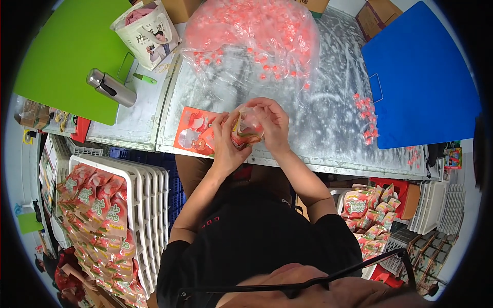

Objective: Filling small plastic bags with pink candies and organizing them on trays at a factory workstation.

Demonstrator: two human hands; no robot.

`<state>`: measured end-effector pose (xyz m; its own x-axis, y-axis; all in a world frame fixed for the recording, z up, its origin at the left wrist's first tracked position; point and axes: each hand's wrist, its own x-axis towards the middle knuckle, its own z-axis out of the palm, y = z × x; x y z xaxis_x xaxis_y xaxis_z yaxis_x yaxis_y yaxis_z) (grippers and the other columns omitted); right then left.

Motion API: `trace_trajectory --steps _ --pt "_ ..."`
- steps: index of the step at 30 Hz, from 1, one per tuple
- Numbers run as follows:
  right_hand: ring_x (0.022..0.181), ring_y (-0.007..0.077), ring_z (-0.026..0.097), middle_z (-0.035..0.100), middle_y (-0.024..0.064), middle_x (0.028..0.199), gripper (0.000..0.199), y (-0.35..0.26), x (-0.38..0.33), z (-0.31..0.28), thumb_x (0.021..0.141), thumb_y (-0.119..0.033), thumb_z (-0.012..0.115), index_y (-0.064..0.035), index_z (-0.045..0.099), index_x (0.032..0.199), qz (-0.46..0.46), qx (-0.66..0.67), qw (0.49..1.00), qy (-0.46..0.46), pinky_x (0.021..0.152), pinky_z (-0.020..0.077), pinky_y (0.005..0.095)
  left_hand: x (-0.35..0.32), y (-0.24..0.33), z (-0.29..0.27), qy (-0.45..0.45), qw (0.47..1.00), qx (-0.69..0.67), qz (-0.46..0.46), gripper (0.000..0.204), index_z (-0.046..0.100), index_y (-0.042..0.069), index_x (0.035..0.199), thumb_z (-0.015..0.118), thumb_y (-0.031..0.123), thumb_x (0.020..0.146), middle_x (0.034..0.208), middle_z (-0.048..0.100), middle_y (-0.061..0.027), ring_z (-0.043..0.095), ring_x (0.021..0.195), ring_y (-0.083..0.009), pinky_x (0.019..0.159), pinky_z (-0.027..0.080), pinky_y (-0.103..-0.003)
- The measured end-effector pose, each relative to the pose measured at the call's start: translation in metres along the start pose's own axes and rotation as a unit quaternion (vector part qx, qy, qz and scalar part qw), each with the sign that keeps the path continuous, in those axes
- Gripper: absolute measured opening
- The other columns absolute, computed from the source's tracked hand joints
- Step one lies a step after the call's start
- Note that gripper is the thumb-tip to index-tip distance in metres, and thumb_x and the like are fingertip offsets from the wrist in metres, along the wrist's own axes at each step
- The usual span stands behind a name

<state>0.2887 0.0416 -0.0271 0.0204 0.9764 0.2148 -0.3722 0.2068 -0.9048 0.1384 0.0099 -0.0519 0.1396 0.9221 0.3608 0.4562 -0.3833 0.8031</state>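
Near the table's front edge, my left hand (226, 146) is wrapped round a small red and tan pouch (239, 136), held upright with its mouth spread. My right hand (275, 122) is closed at the far right side of the mouth, fingers curled against the pouch's pale inner wall. Whether those fingers also hold a sweet is hidden. Flat red pouches (191, 127) lie on the table beside my left hand. Beyond my hands, a large clear plastic bag (246, 28) of red wrapped sweets lies spread out, with loose sweets (267, 69) along its near edge.
More sweets (366, 118) lie by a blue board (423, 77) at the right. On the left stand a steel flask (114, 88), a green-handled knife (145, 78), a tote bag (149, 38) and a green board (67, 56). Filled pouches fill white crates (146, 205) below both sides.
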Motion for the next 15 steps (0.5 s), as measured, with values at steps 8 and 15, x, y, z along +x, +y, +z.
trace_trajectory --steps 8,15 --pt "0.118 0.0196 0.058 0.065 0.0156 0.121 0.032 -0.025 0.010 0.021 0.104 -0.022 0.047 0.0046 0.062 0.116 -0.028 0.015 0.998 -0.051 0.106 0.0408 0.0350 0.013 -0.002 -0.002 0.024 0.999 -0.029 0.013 0.093 0.038 0.011 0.145 0.081 0.000 0.063 0.139 0.032 -0.0211 0.039 0.128 -0.0412 0.108 0.037 -0.048" --pt "0.118 0.0302 0.059 0.066 0.0142 0.122 0.038 0.060 0.091 -0.050 0.102 -0.029 0.051 -0.0010 0.058 0.127 -0.023 -0.286 0.958 -0.001 0.107 0.0410 0.0419 0.015 0.009 -0.032 0.081 0.995 -0.043 0.036 0.089 0.041 0.006 0.144 0.078 -0.002 0.063 0.140 0.039 -0.0176 0.039 0.130 -0.0352 0.109 0.035 -0.045"
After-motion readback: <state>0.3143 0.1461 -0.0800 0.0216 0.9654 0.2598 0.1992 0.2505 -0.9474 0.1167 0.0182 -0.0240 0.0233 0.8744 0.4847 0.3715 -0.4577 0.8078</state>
